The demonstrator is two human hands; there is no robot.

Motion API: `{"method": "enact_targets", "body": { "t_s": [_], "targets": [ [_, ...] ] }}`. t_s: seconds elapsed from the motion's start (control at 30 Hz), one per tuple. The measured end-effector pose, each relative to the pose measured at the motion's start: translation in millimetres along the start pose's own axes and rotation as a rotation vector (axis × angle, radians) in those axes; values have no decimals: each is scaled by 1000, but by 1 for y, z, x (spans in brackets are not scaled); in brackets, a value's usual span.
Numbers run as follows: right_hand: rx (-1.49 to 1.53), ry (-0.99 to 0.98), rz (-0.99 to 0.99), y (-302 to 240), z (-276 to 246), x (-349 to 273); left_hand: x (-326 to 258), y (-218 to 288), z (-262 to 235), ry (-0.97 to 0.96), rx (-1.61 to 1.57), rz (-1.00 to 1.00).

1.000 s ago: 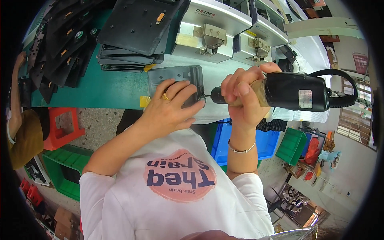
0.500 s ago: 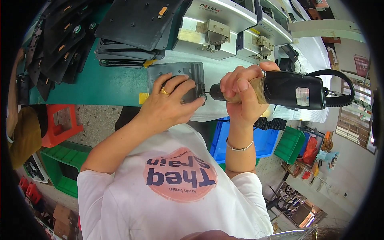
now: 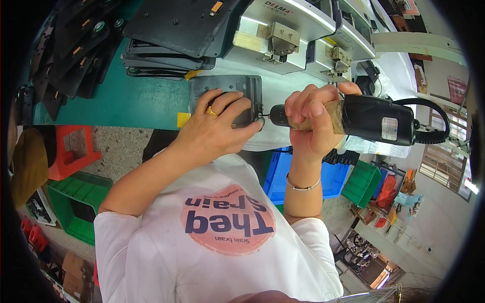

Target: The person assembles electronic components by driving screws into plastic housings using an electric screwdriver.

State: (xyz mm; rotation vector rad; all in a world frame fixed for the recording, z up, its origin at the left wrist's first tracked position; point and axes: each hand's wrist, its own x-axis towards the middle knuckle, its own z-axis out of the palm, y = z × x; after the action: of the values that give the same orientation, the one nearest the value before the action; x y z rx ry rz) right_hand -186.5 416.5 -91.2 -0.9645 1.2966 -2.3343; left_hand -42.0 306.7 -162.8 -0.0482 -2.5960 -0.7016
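Observation:
A dark plastic panel lies on the bench in front of me. Curled fingers of my left hand press it down, with the thumb at its right edge beside a small round piece. A yellow ring is on one finger. My right hand is wrapped around a black electric screwdriver, held level and pointing left. Brown tape covers part of its grip. The thin bit reaches the panel's right edge by my left thumb; whether it sits in a screw is too small to tell.
Black panels are stacked behind my left hand, and more panels lean at the far left. Two grey-white machines stand at the back. A coiled cable trails from the screwdriver. Below the bench are a blue crate and a red stool.
The view has shifted slightly. Both hands keep their hold, with the screwdriver bit still at the panel's right edge. Another person's arm at the far left has mostly left sight.

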Motion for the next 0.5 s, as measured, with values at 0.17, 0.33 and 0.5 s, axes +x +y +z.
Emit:
{"method": "enact_targets", "body": {
  "t_s": [0.17,0.33,0.5],
  "targets": [
    [-54,-41,4,-1,4,-4,-2,0,2,6,-8,-8],
    [-141,-49,-9,0,20,-5,0,0,2,30,-50,-20],
    [-268,-195,-77,9,9,-7,1,-2,0,19,-79,-29]
  ]
}}
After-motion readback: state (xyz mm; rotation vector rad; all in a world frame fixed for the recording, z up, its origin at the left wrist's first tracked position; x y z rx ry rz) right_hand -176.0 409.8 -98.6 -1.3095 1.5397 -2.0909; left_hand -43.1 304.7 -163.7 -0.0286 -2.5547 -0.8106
